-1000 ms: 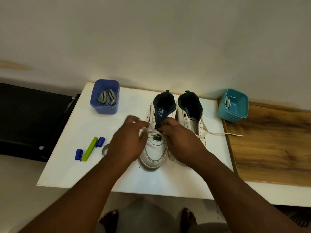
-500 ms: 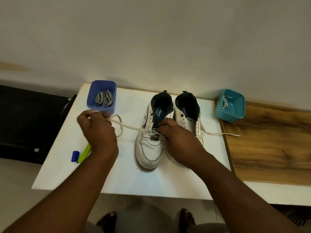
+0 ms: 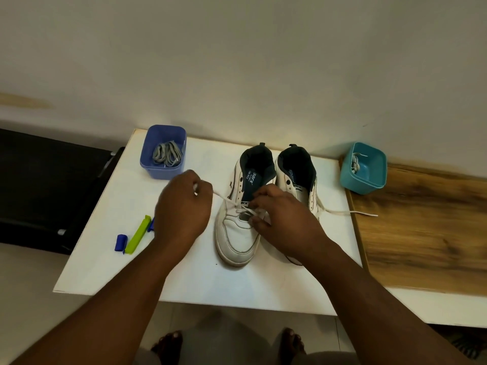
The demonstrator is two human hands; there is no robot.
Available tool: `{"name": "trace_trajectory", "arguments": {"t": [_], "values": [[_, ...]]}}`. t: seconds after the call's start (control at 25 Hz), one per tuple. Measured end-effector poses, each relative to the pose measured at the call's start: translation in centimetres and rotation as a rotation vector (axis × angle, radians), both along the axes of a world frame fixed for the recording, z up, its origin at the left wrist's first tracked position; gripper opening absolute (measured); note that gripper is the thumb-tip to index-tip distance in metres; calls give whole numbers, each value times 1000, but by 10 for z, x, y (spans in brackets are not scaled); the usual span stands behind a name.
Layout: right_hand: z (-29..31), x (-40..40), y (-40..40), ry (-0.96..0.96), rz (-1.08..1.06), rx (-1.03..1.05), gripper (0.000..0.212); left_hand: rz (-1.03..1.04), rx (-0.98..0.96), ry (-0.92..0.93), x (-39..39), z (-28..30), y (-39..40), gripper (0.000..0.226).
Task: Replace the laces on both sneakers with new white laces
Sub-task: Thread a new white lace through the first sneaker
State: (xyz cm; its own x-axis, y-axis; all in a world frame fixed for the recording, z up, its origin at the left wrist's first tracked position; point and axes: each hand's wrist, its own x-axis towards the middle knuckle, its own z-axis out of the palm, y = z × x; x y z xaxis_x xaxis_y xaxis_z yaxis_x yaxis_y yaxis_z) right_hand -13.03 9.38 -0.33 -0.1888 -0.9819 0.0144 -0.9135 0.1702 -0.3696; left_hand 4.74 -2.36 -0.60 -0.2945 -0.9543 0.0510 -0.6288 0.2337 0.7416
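Head view, starting from the left: what sits at that end of the white table (image 3: 105, 272)?

— A purple-blue tub (image 3: 163, 151) near the back edge, with a bundle of grey laces (image 3: 167, 153) lying inside it. Nearer the front lies a green clip (image 3: 137, 235) with a blue cap (image 3: 120, 243) just beside its lower end (a second blue piece peeks out behind the wrist).

— And the left hand (image 3: 181, 206)?

— It hovers just left of the sneakers with its fingers curled, pinching one end of the white lace (image 3: 224, 198). That lace runs taut from the fingers across to the lowest eyelets of the left sneaker (image 3: 237, 233).

— Where are the shoes themselves?

— Side by side in the middle of the table, toes toward the person, heels toward the wall. The left sneaker has only the bottom eyelets threaded; its dark tongue stands open.

— The right hand (image 3: 282, 217)?

— It rests on the left sneaker's lace area, fingers bent and gripping the lace at the eyelets. It covers much of the right sneaker (image 3: 297, 177). The two hands are apart, joined only by the lace.

— Further right?

— Another white lace end (image 3: 350, 213) trails from the right sneaker onto the wooden surface (image 3: 421, 233). A teal tub (image 3: 369, 180) stands at the table's far right corner, with a whitish lace (image 3: 355, 162) curled inside.
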Motion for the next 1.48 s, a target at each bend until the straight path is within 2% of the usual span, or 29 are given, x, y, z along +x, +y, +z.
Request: {"name": "trace_trajectory", "arguments": {"t": [0.2, 0.28, 0.36, 0.4, 0.48, 0.56, 0.68, 0.8, 0.96, 1.04, 1.2, 1.4, 1.48], "values": [[1, -2, 0, -8, -16, 22, 33, 158, 69, -116, 2, 4, 3, 19], [2, 0, 2, -60, -1, 15, 35, 37, 80, -154, 0, 4, 12, 19], [4, 2, 5, -110, -23, -51, 39, -173, 91, -231, -2, -1, 19, 39], [5, 2, 6, -92, -64, -73, 40, -246, 73, -253, -4, -6, 20, 37], [6, 0, 7, 24, -179, -41, 40, -295, 43, -261, -7, -10, 21, 22], [3, -5, 10, 110, -251, 41, 34, -285, 58, -240, -6, -14, 19, 18], [5, -10, 13, 162, -258, 70, 11, -289, 122, -159, -5, -16, 17, 14], [14, -24, 13, 249, -263, 77, 12, -275, 115, -176, -7, -16, 16, 14], [16, -18, 14, 87, -154, 102, 22, -234, 102, -142, -8, -16, 14, 13], [10, -8, 11, 103, -132, 137, 26, -236, 117, -126, -9, -16, 13, 14], [10, -14, 6, 169, -198, 121, 19, -203, 150, -110, -4, -14, 6, 19], [16, -20, 8, 156, -274, 157, 18, -201, 114, -156, -7, -13, 12, 19], [25, -23, 12, 140, -297, 234, 17, -237, 107, -158, -5, -14, 13, 15]]}}
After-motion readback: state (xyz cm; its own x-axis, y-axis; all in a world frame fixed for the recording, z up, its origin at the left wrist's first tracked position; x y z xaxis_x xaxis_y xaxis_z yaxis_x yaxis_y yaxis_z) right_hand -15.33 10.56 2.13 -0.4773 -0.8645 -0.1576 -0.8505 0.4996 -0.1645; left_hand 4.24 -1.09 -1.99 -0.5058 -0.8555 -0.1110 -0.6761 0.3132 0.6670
